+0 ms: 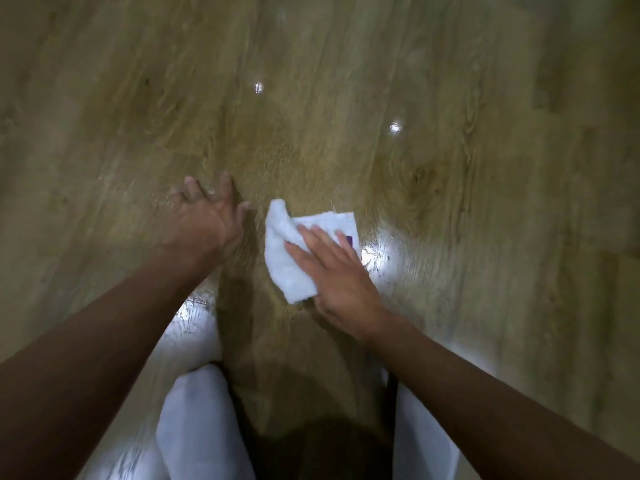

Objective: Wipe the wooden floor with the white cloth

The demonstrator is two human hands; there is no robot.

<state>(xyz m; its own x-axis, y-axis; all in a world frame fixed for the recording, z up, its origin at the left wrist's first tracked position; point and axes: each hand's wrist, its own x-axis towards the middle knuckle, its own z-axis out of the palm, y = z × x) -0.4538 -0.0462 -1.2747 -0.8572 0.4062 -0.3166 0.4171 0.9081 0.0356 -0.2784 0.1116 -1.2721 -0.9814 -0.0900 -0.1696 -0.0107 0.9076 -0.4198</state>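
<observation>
Right hand (332,271) flat on white cloth (285,261), wooden floor (450,174), centre of view.
Right grip wide: fingers straight, pressing the crumpled cloth onto the boards; purple mark (349,241) on cloth by the fingertips. Left hand (204,216) just left of cloth, not touching it; grip wide, fingers spread against floor. Bright glare (381,251) right of cloth. White-clad knees (197,427) at near edge.

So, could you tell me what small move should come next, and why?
Probably slide the right hand, pressed flat on the white cloth, rightward onto the shiny, streaked patch of wooden floor beside it; the left hand braces on the floor.
</observation>
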